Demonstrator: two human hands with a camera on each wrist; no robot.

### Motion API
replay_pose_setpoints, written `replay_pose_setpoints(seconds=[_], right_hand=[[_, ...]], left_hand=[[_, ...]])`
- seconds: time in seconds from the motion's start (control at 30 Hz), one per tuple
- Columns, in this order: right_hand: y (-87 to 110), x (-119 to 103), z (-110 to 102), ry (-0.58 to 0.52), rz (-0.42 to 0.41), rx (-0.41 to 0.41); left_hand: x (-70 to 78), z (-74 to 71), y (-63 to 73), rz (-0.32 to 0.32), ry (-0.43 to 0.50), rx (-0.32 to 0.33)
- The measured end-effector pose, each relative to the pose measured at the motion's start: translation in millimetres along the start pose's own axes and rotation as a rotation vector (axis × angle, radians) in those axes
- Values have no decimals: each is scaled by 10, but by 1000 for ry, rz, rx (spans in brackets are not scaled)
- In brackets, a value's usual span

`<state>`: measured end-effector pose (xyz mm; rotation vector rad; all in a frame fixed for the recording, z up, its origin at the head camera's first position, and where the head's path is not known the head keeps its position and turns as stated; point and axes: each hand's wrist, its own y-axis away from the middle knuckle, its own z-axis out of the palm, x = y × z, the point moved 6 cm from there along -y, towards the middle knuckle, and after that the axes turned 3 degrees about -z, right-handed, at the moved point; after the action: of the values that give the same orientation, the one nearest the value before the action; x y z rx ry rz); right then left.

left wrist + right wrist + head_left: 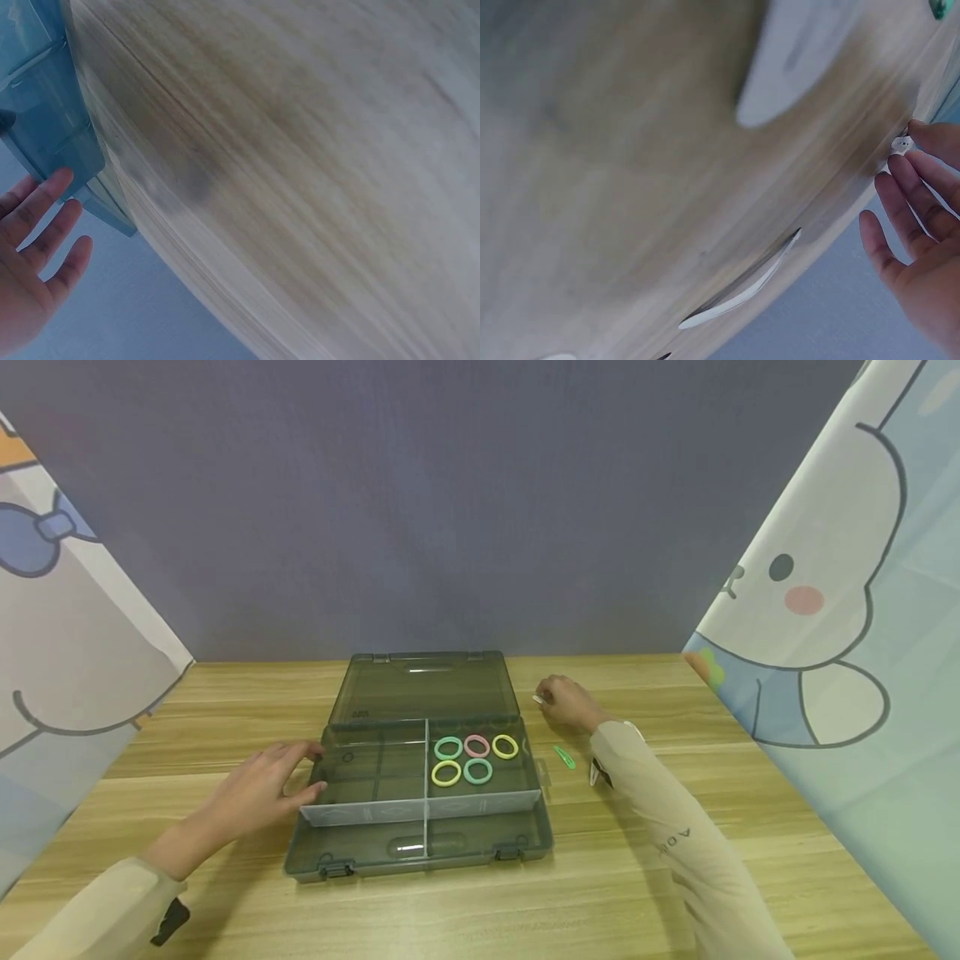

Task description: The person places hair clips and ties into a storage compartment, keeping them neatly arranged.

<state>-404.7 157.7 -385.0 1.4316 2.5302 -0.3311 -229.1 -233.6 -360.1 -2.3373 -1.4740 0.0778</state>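
A clear grey plastic divider box lies with its lid laid back. Several pastel hair ties in green, pink and yellow lie in its back right compartment. At the box's left wall is my left hand, its fingers extended and spread along the edge, also seen beside the blue-looking box in the left wrist view. To the right of the lid, my right hand pinches a small white hair clip between thumb and fingertips, low over the table.
A green snap hair clip lies on the wooden table right of the box. White clips lie near the right sleeve, and another white clip shows in the right wrist view. A grey partition rises behind the table.
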Motion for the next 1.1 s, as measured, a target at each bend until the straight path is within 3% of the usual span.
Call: replay_pose_setpoints(seconds=[1.1], right_hand=[[-71, 49, 44, -18, 22, 4]], left_hand=[[3, -10, -16, 8, 6, -2]])
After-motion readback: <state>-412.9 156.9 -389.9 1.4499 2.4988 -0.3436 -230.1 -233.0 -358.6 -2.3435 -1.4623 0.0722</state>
